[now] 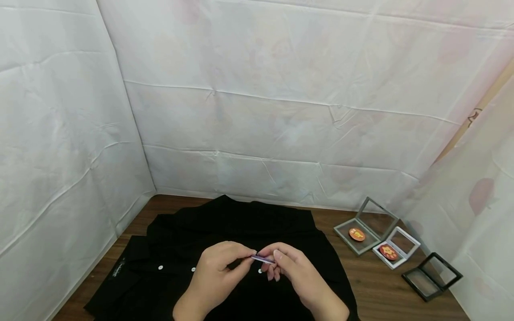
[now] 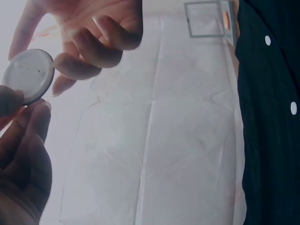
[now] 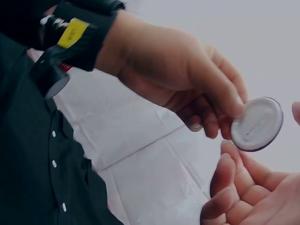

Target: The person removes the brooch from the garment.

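Note:
My left hand (image 1: 218, 274) pinches a round pin-back badge (image 2: 33, 75) by its rim, between thumb and fingers. Its pale back, with a thin pin line, shows in both wrist views, while from the head only a narrow purplish edge is seen. My right hand (image 1: 299, 274) is close against the badge, its fingers loosely bent and the fingertips (image 3: 228, 147) right at the rim. In the right wrist view, a gap separates the right thumb from the badge. Beneath both hands a black shirt (image 1: 265, 218) with white buttons is spread over the table.
On the wooden table (image 1: 381, 290) at right stand three open hinged display cases: a grey one (image 1: 344, 228) with an orange badge (image 1: 357, 235), a white one (image 1: 395, 265) with a red badge (image 1: 388, 252), and a black one (image 1: 417, 287). White cloth (image 1: 257, 129) walls enclose the back and sides.

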### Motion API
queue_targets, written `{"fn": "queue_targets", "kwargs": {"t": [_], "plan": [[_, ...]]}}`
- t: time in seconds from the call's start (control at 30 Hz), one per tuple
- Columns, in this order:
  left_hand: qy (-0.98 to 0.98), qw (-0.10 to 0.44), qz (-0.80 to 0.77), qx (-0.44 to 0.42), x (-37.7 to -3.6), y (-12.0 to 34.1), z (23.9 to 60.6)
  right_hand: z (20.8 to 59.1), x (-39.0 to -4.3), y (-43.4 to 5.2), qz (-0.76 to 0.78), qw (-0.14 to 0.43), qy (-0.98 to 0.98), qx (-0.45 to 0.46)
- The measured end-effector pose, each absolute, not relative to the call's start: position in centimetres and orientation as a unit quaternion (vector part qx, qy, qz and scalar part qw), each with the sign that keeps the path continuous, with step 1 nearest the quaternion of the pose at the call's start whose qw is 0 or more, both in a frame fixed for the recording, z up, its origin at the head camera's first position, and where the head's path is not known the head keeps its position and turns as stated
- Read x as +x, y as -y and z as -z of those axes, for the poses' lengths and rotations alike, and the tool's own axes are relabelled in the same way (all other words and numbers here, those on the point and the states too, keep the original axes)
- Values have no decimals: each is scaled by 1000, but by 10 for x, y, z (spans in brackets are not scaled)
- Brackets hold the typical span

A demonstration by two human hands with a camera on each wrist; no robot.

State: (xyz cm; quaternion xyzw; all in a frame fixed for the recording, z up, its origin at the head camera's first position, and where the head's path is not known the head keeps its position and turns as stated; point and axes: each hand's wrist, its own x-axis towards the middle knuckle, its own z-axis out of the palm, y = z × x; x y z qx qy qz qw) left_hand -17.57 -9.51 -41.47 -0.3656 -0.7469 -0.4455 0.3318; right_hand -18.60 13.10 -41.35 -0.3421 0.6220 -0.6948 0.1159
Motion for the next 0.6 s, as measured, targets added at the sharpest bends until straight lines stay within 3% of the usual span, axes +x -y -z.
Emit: {"fn": "queue_targets", "kwargs": {"t": [0.27,0.6], "plan": [[700,411,377,-445,-180,93,409,411,-186,-136,694,158,-615,-338],[691,431,344,-467,-180,92,407,412,-186,-136,690,161,-617,-343]]}}
